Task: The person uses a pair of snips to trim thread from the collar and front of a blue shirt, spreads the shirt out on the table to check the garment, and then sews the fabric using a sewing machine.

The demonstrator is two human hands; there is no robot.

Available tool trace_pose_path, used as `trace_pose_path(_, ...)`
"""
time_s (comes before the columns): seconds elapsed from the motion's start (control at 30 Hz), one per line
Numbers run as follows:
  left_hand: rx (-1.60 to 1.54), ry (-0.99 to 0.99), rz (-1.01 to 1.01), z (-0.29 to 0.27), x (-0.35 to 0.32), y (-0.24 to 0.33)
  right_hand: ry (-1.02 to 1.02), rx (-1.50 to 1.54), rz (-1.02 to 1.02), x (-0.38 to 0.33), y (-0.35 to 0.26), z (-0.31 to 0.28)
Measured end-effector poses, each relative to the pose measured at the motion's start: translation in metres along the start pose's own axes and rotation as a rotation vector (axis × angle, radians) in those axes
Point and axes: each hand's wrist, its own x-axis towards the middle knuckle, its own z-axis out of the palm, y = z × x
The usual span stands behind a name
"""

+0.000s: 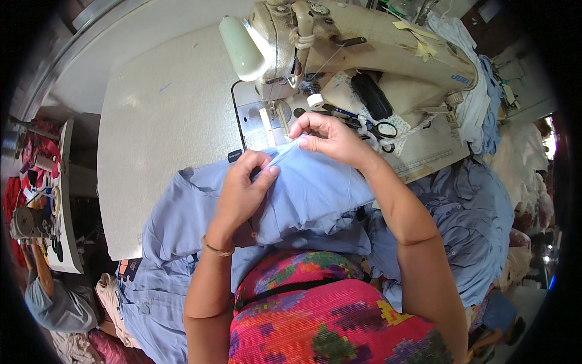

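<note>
A light blue shirt (309, 188) lies over the near edge of the sewing table and down toward my lap. My left hand (247, 176) pinches a folded edge of it between thumb and fingers. Just up and to the right, my right hand (321, 141) grips the same edge with thumb and forefinger. Both hands are just in front of the needle area of a sewing machine (357, 36), whose presser foot (280, 112) stands beyond my fingertips. A small dark label (234, 156) shows on the shirt, left of my left hand.
Scissors (386, 129), a black oblong case (371, 96) and pens lie under the machine arm. The pale tabletop (163, 115) stretches left. More blue garments (448, 224) are heaped at right. Other people work at far left (60, 303) and lower right (498, 315).
</note>
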Motion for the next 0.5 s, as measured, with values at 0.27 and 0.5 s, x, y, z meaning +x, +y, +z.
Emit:
trace_pose_path(0.27,-0.663,-0.141,-0.272,-0.020,-0.017,0.009,-0.019,0.277,0.015,-0.012,-0.018,0.015)
trace_pose_path(0.5,-0.981,-0.090,-0.271,-0.013,-0.025,0.009,-0.009,0.304,0.015,-0.012,-0.024,0.024)
